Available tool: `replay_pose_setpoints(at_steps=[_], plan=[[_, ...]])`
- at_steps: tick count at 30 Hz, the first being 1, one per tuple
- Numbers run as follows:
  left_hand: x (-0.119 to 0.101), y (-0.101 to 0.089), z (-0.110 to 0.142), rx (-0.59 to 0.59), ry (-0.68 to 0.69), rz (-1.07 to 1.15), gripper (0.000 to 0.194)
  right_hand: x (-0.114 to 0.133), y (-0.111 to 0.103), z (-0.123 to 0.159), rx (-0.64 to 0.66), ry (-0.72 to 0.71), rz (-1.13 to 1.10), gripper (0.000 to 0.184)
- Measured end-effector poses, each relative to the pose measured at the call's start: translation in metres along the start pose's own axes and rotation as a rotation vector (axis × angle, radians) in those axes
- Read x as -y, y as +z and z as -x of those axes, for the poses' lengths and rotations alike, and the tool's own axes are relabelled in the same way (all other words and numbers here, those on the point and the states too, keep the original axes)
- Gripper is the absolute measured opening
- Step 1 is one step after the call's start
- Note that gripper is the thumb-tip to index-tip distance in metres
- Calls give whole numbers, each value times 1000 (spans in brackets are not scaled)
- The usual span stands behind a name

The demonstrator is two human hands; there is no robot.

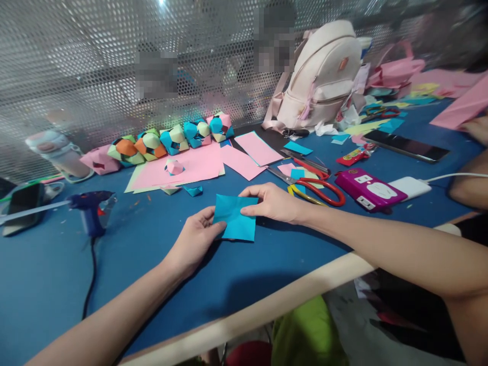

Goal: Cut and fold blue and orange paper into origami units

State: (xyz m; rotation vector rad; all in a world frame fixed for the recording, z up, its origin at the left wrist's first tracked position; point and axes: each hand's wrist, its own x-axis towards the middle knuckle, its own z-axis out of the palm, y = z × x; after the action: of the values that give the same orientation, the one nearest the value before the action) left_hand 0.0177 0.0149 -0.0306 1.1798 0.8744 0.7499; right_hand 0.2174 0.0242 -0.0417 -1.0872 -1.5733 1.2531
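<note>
A square of blue paper [237, 223] with faint creases is held up over the blue table, between my two hands. My left hand [199, 231] pinches its left edge, thumb on the front face. At the upper right edge, my right hand [269, 203] grips it with the thumb in front and the fingers partly hidden behind. Just beyond the paper lie a small folded blue piece [193, 190] and a small folded pale piece [170, 189]. Red-handled scissors [320, 189] rest to the right of my right hand.
Folded paper balls [174, 140] line the back by a perforated metal screen. A blue glue gun [90, 211] stands left, its cord trailing forward. On the right are a purple power strip [369, 190], a phone [406, 146] and a backpack [324, 81]. Another person's arm [470, 168] is at far right.
</note>
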Motion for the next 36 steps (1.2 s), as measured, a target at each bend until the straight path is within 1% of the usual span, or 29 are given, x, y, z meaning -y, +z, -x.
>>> replay_pose_setpoints(at_steps=[5,9,13,16,20,22,25,27,31,33,36], plan=[[1,-3,4,-3,58,-103,40,0,-1,0,0,-34,101,19],[2,-3,5,5,67,-119,45,1,0,2,5,-47,109,20],[2,-1,7,4,58,-90,41,2,2,3,8,-36,79,22],[1,-1,8,-30,63,-125,35,1,3,4,33,-38,53,22],[0,-4,7,-80,133,-320,30,1,3,4,46,-63,83,21],[0,-6,8,-99,202,-477,28,1,3,5,33,-69,136,17],[0,-9,8,-178,330,-792,24,2,1,5,8,-101,288,13],[0,-11,8,-214,367,-935,23,1,0,5,1,-127,406,14],[4,-15,6,-196,371,-1036,23,-2,0,5,-11,-195,562,19],[6,-16,4,-171,401,-1079,23,-3,2,5,-24,-227,549,25],[7,-17,3,-116,465,-1128,22,-5,4,5,-24,-225,451,38]])
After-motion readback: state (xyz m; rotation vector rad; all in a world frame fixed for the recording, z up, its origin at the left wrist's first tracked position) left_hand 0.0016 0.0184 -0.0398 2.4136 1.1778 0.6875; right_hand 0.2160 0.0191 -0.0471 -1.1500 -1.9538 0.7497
